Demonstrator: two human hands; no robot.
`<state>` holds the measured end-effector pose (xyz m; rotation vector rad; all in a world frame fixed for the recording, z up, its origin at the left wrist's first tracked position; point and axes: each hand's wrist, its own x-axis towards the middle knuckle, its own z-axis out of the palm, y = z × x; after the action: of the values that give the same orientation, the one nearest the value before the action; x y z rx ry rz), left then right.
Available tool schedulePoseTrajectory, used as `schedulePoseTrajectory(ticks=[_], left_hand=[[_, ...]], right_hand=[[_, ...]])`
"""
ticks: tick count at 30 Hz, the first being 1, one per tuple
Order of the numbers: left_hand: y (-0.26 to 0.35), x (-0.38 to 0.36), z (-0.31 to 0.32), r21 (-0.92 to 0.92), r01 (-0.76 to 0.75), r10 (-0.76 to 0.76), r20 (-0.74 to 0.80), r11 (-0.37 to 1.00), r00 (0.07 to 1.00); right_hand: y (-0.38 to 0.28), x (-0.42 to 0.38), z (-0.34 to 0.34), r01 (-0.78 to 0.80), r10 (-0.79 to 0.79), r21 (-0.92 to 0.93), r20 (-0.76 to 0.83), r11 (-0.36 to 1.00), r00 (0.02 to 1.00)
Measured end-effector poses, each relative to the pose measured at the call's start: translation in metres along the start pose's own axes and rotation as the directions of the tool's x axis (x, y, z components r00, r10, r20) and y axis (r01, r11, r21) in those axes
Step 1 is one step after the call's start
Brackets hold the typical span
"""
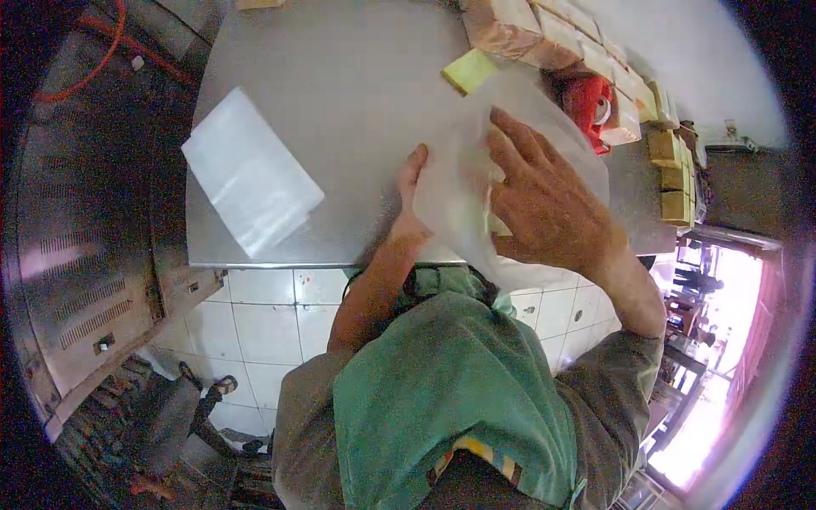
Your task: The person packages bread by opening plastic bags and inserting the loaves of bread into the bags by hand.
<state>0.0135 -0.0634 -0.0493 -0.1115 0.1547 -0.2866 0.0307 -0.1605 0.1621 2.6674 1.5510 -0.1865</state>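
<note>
A clear plastic bag (455, 200) spreads between my hands near the front edge of the metal table (357, 93). My left hand (411, 194) is at the bag's left side, thumb raised, its other fingers hidden behind the plastic. My right hand (548, 191) lies over the bag's right part with its fingers spread, and a pale yellowish item shows partly beneath it. Left of my hands, a flat stack of clear plastic bags (251, 174) rests on the table. A yellow-green block (469, 71) sits beyond the bag.
Wrapped blocks (557, 38) line the table's back right, beside a red tape dispenser (585, 106). More yellowish blocks (674, 174) stand at the right. A metal cabinet (85, 255) is on the left, above a tiled floor (263, 327). A person's sandalled foot (224, 384) shows lower left.
</note>
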Motion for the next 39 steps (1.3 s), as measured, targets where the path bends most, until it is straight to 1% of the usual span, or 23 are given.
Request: schedulePoseTrajectory(ticks=[2, 5, 7, 9, 11, 12, 15, 17, 19, 20, 21, 23, 24, 25, 26, 27, 29, 31, 33, 35, 36, 37, 39], left_hand=[[0.000, 0.007, -0.015, 0.077, 0.009, -0.016, 0.087, 0.997, 0.996], [-0.001, 0.009, -0.029, -0.178, 0.117, -0.094, 0.133, 0.977, 0.987], [0.001, 0.006, -0.019, 0.247, -0.016, 0.027, -0.042, 0.969, 0.999], [0.008, 0.004, -0.007, 0.311, 0.002, 0.044, -0.141, 0.950, 0.989], [0.016, 0.002, 0.000, -0.006, 0.103, -0.103, -0.184, 0.995, 0.978], [0.019, 0.016, -0.045, 0.024, 0.080, -0.078, -0.075, 0.996, 0.994], [0.023, 0.010, -0.072, 0.105, 0.011, 0.008, -0.179, 0.994, 0.984], [0.024, 0.005, -0.078, 0.163, -0.026, 0.066, -0.243, 0.986, 0.968], [0.029, -0.001, -0.070, 0.220, -0.007, 0.067, -0.265, 0.976, 0.962], [0.032, -0.004, -0.051, 0.245, 0.025, 0.041, -0.260, 0.969, 0.965], [0.034, -0.006, -0.039, 0.272, 0.056, 0.016, -0.257, 0.961, 0.966], [0.038, -0.011, -0.035, 0.652, 0.007, 0.208, -0.252, 0.758, 0.945], [0.038, -0.013, -0.033, 0.802, -0.004, 0.293, -0.214, 0.598, 0.932], [0.040, -0.013, -0.031, 0.914, -0.011, 0.366, -0.152, 0.407, 0.918], [0.042, -0.014, -0.029, 0.981, -0.011, 0.423, -0.074, 0.196, 0.903], [0.045, -0.015, -0.028, 1.000, -0.005, 0.459, 0.016, -0.025, 0.888], [0.086, -0.015, -0.034, 1.000, 0.004, 0.107, -0.005, 0.010, 0.994], [0.089, -0.016, -0.031, 0.987, 0.064, 0.036, -0.070, 0.145, 0.997], [0.050, -0.017, -0.037, 0.915, 0.107, 0.232, -0.209, 0.388, 0.950], [0.038, -0.018, -0.015, 0.987, -0.031, 0.307, -0.020, 0.160, 0.951], [0.028, -0.019, 0.003, 0.990, -0.084, 0.338, 0.040, 0.116, 0.940], [0.018, -0.020, 0.021, 0.988, -0.135, 0.366, 0.101, 0.069, 0.925], [0.007, -0.020, 0.039, 0.970, -0.175, 0.389, 0.098, 0.168, 0.916]], right_hand=[[0.005, 0.003, 0.003, 0.041, -0.040, -0.019, 0.044, 0.999, 0.998], [0.013, 0.006, 0.006, 0.074, -0.074, -0.011, 0.047, 0.997, 0.996], [0.017, 0.006, 0.005, 0.084, -0.084, 0.051, 0.006, 0.995, 0.996], [0.024, 0.003, -0.005, 0.094, -0.086, 0.156, -0.056, 0.983, 0.995], [0.038, -0.015, -0.019, -0.156, 0.216, 0.347, -0.142, 0.925, 0.966], [0.047, -0.024, -0.022, -0.261, 0.363, 0.445, -0.159, 0.857, 0.918], [0.070, -0.044, 0.043, -0.105, 0.759, 0.902, -0.285, 0.420, 0.586], [0.081, -0.054, 0.107, 0.154, 0.740, 0.988, -0.109, 0.008, 0.663], [0.059, -0.048, 0.168, 0.271, 0.693, 0.780, 0.268, -0.563, 0.669], [0.052, -0.051, 0.223, -0.026, 0.742, 0.999, 0.040, -0.031, 0.669], [0.046, -0.052, 0.261, -0.294, 0.659, 0.800, -0.160, 0.523, 0.735], [0.043, -0.042, 0.268, -0.366, 0.716, 0.850, -0.018, 0.378, 0.698], [0.038, -0.038, 0.263, -0.263, 0.731, 0.947, 0.047, 0.184, 0.680], [0.032, -0.032, 0.254, -0.143, 0.744, 0.990, 0.110, -0.020, 0.659], [0.027, -0.031, 0.239, 0.141, 0.734, 0.931, 0.165, -0.336, 0.659], [0.021, -0.029, 0.227, 0.400, 0.707, 0.702, 0.209, -0.589, 0.675], [0.021, -0.018, 0.224, 0.411, 0.739, 0.727, 0.194, -0.550, 0.645], [0.020, -0.013, 0.226, 0.342, 0.735, 0.803, 0.166, -0.488, 0.658], [0.018, -0.011, 0.230, 0.191, 0.693, 0.909, 0.134, -0.371, 0.709], [0.019, -0.010, 0.233, 0.167, 0.700, 0.903, 0.178, -0.395, 0.692], [0.021, -0.009, 0.233, 0.154, 0.702, 0.900, 0.201, -0.408, 0.683], [0.025, -0.006, 0.229, 0.125, 0.715, 0.938, 0.156, -0.323, 0.681], [0.028, 0.002, 0.215, 0.081, 0.737, 0.980, 0.082, -0.183, 0.670]])
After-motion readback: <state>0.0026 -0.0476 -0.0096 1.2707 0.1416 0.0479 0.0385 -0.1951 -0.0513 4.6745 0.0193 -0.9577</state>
